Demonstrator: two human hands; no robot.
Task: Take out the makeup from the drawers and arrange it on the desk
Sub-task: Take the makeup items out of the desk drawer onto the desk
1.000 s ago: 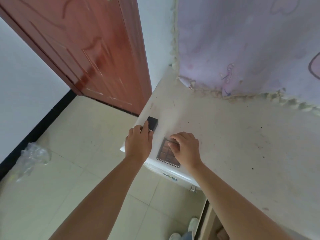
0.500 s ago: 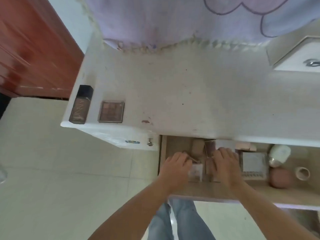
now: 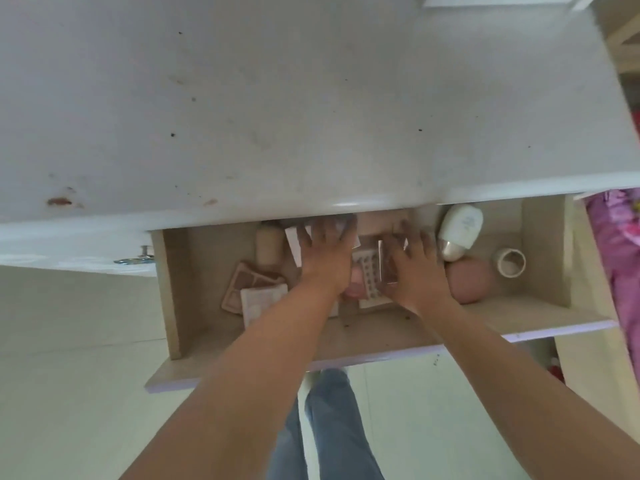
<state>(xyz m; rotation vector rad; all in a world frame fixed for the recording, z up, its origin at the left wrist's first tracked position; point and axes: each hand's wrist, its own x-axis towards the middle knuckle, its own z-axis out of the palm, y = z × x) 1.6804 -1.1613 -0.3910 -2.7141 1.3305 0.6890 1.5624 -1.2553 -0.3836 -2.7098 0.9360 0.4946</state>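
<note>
The left grip (image 3: pixel 325 251) lies with spread, released fingers on a flat white box (image 3: pixel 296 245); the right grip (image 3: pixel 412 268) curls around a thin clear-edged case (image 3: pixel 384 268). Both are inside the open wooden drawer (image 3: pixel 540 317), under the white speckled surface (image 3: pixel 277 98).

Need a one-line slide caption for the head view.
Both hands, left and right, reach among makeup items in the open drawer below the desk.
</note>
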